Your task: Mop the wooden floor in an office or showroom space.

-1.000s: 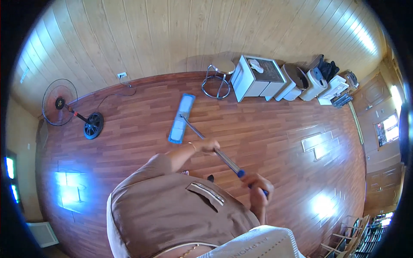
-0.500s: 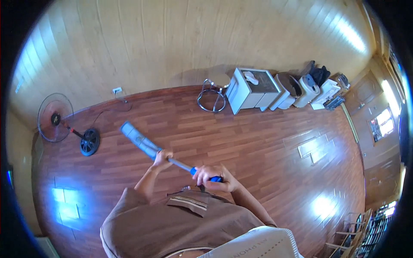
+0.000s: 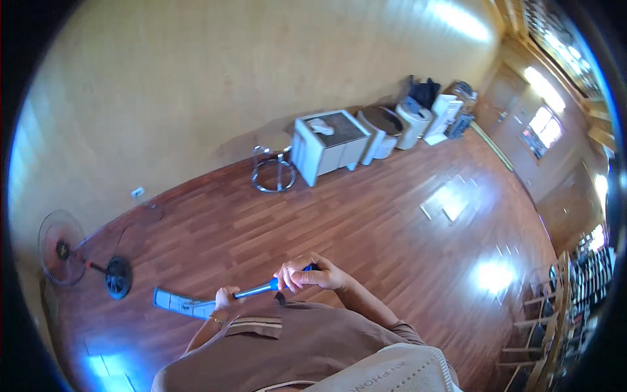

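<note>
Blue mop handle (image 3: 261,288) clenched in both hands: right hand (image 3: 308,276) at top, left hand (image 3: 225,299) lower. Pad (image 3: 175,302) down on floor (image 3: 366,228) near fan (image 3: 78,255). Mid-stroke, apparently; next, steady pull across boards.

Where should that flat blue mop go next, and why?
Probably a sweep rightward across the reddish wooden floor: the flat blue mop head sits far to the person's left, near the standing fan's round base, with left hand and right hand gripping the handle.
</note>
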Available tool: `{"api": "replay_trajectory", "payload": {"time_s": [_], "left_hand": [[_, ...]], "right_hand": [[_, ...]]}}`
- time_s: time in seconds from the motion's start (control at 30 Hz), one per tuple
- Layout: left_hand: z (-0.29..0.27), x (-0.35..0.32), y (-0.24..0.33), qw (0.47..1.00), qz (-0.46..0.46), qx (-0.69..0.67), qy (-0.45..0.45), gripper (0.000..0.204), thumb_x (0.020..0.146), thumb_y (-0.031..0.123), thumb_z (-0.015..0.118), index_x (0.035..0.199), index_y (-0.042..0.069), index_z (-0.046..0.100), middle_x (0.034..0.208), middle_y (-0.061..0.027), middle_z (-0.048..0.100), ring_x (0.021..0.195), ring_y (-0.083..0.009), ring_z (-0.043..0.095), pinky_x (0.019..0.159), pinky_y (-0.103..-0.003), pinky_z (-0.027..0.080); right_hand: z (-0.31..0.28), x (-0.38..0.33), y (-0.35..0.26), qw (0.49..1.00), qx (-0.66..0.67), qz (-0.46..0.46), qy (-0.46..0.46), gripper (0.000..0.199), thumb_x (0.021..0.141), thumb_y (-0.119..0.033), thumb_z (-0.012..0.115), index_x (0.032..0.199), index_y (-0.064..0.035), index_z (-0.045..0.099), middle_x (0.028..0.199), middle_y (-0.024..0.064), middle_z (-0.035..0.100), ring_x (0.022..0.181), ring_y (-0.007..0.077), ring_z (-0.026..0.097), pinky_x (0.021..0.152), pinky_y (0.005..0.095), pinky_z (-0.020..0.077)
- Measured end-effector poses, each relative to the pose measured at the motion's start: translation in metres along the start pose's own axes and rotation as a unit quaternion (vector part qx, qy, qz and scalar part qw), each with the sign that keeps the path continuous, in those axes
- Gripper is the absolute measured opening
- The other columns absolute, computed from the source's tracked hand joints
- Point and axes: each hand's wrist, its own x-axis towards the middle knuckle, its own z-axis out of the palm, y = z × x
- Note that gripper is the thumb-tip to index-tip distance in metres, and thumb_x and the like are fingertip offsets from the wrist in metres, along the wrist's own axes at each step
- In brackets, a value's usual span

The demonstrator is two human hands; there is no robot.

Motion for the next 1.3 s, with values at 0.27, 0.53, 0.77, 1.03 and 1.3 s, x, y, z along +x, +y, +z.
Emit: {"api": "replay_trajectory", "payload": {"time_s": [0.27,0.53,0.77,1.03,1.3], "left_hand": [[0.049,0.075,0.122,0.985,0.116,-0.082,-0.103,0.027,0.065,0.034,0.071,0.061,0.013,0.056,0.063,-0.0121,0.058,0.061,-0.0351,0.059,0.053,-0.047,0.046],[0.07,0.128,0.257,0.928,0.252,-0.208,-0.18,0.024,0.063,0.017,0.07,0.061,0.004,0.05,0.061,-0.0136,0.049,0.058,-0.0291,0.051,0.054,-0.04,0.036],[0.111,0.165,0.323,0.868,0.34,-0.256,-0.254,0.034,0.081,0.026,0.069,0.062,0.004,0.051,0.06,-0.015,0.052,0.058,-0.0303,0.051,0.055,-0.041,0.038],[0.034,0.182,0.325,0.871,0.323,-0.292,-0.225,0.068,0.081,0.033,0.068,0.137,0.008,0.04,0.136,-0.0188,0.046,0.132,-0.0282,0.039,0.107,-0.04,0.031],[-0.143,0.115,0.353,0.767,0.44,-0.46,-0.08,0.08,0.07,0.031,0.082,0.133,0.004,0.041,0.134,-0.0212,0.046,0.125,-0.034,0.044,0.102,-0.048,0.035]], "right_hand": [[0.007,-0.092,-0.099,0.986,-0.035,-0.095,0.132,0.03,0.087,-0.02,0.058,0.065,0.0013,0.057,0.065,0.0114,0.058,0.069,0.0267,0.058,0.075,0.0393,0.0447],[0.024,-0.14,-0.156,0.943,-0.286,-0.16,0.061,0.04,0.081,-0.036,0.056,0.056,-0.004,0.055,0.061,0.0111,0.057,0.059,0.0276,0.06,0.071,0.0417,0.0465],[0.041,-0.152,-0.158,0.906,-0.372,-0.15,0.135,0.037,0.081,-0.027,0.067,0.058,-0.0043,0.048,0.058,0.0108,0.046,0.058,0.0324,0.05,0.057,0.0406,0.0383],[0.009,-0.124,-0.115,0.905,-0.388,-0.063,0.164,0.041,0.072,-0.036,0.076,0.066,-0.0024,0.053,0.065,0.0126,0.051,0.063,0.0321,0.054,0.059,0.0416,0.0408],[-0.039,-0.092,-0.036,0.873,-0.452,-0.045,0.178,0.031,0.064,-0.021,0.079,0.079,-0.0036,0.057,0.072,0.0131,0.058,0.069,0.0314,0.057,0.062,0.0381,0.0448]]}}
